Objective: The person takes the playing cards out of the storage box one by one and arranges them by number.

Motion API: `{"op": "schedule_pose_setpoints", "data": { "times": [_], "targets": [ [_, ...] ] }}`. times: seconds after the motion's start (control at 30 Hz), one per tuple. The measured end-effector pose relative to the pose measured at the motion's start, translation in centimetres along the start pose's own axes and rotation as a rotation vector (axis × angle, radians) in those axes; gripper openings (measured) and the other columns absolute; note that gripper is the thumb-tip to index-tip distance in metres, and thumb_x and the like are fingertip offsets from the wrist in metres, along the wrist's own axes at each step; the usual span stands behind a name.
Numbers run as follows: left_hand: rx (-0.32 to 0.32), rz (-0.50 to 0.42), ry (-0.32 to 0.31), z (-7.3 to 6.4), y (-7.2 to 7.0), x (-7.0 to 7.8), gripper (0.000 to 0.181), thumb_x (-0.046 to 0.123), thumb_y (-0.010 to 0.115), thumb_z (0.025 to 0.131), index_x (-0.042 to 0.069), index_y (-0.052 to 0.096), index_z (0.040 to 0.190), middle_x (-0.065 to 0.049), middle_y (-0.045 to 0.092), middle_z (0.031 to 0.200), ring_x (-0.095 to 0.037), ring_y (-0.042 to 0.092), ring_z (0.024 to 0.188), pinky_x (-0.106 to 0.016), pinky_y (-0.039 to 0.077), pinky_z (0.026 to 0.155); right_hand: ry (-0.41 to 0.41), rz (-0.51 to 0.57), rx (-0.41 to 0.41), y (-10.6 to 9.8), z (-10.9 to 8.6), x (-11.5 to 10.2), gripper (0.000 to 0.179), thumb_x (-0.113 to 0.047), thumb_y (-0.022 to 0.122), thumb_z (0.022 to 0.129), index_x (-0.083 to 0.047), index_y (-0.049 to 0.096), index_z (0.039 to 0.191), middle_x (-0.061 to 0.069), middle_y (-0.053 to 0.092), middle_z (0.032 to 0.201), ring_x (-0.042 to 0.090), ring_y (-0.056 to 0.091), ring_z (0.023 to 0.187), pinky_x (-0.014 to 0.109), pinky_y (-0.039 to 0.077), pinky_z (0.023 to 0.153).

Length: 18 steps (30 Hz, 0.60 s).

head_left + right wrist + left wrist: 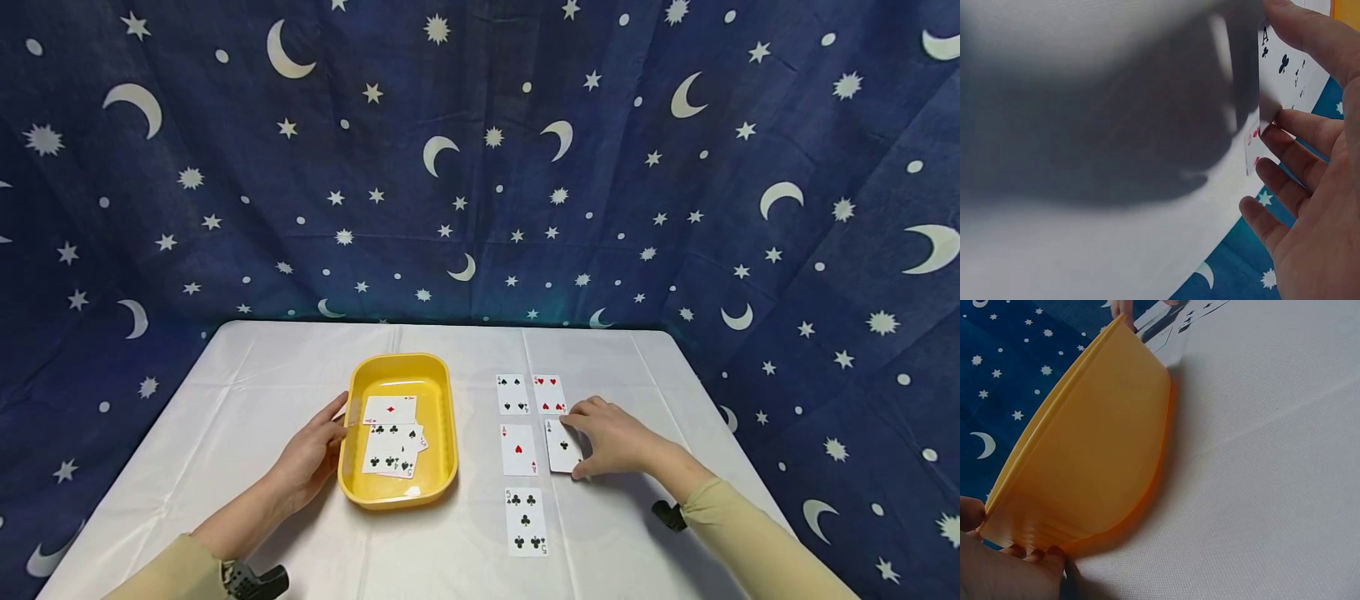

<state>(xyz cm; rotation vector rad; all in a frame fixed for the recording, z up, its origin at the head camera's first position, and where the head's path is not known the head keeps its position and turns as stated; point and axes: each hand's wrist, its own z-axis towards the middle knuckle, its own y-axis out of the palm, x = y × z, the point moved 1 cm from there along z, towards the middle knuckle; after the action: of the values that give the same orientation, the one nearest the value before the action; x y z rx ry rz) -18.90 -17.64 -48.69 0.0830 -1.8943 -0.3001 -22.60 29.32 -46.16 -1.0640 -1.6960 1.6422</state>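
Observation:
On the left stands a yellow tray (360, 492) with a few playing cards inside, an ace of diamonds (390, 409) among them. My left hand (311, 454) grips the tray's left side, fingertips at the rim and wall. To the right, my right hand (618, 437) pinches an ace of clubs (562, 450) at its edges, thumb on the near end and index finger on the far end. In the right wrist view the ace of clubs (1279, 69) is held on edge between thumb and fingers; the other fingers spread loosely.
Face-up cards lie beside it: a four of spades (512, 393), a four of hearts (550, 393), an ace of hearts (519, 450) and a five of clubs (527, 522). The white-covered table (442, 567) ends at a blue starry curtain (480, 208).

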Motion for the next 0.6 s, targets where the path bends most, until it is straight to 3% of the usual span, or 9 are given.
{"op": "schedule_pose_setpoints", "data": {
  "times": [0.6],
  "targets": [
    [0.002,-0.017,0.0,0.2,0.0,-0.1,0.073,0.001,0.036,0.102,0.02,0.008,0.167,-0.014,0.015,0.169,-0.03,0.031,0.147,-0.031,0.041,0.11,0.025,0.01,-0.018,1.3,0.1,0.1,0.086,-0.046,0.091,0.067,-0.008,0.063,0.139,0.003,0.059,0.126,0.026,0.05,0.12,0.049,0.045,0.102]
  ]
}}
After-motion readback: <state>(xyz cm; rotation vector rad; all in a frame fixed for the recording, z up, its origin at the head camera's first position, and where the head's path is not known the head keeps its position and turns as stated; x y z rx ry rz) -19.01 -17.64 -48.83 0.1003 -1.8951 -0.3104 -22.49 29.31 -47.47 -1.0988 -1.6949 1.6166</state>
